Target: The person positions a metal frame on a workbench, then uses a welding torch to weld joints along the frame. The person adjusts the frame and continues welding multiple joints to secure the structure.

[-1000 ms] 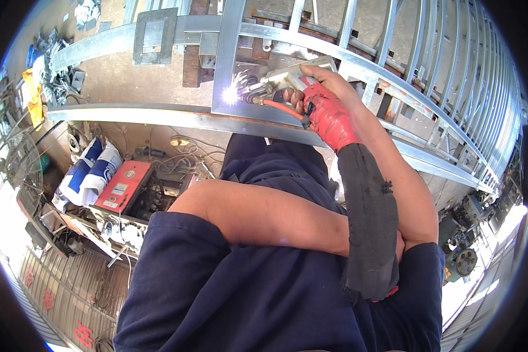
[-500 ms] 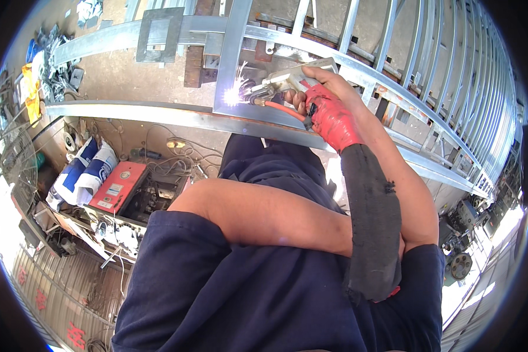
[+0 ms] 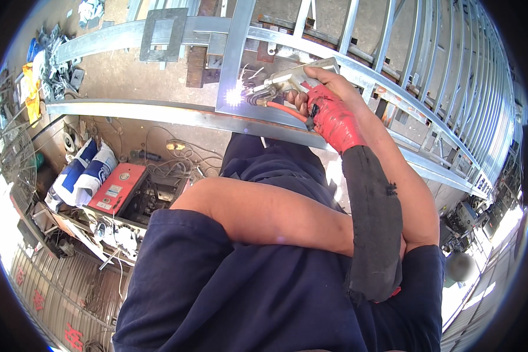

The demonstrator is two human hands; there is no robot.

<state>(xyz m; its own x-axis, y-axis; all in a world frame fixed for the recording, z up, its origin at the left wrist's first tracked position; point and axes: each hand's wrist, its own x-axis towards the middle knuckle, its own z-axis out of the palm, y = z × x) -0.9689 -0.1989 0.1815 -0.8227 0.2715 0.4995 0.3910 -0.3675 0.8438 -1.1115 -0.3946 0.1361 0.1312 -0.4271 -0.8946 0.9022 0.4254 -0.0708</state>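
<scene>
Torch in right hand; tip leftward at arc; long axis slanted.

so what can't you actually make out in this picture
All in the head view:
Left hand: hidden behind the black sleeve, so its grip can't be told.
Spot under the bright arc: lost in glare.
Right hand: partly hidden by the red-wrapped torch.
Round grey thing: blurred.
Upright metal bars: cut off by the top edge.

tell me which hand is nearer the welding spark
Right. The right hand has its grip on the red-taped welding torch, just right of the spark; the left hand is farther back, mostly hidden behind the black sleeve.
</scene>
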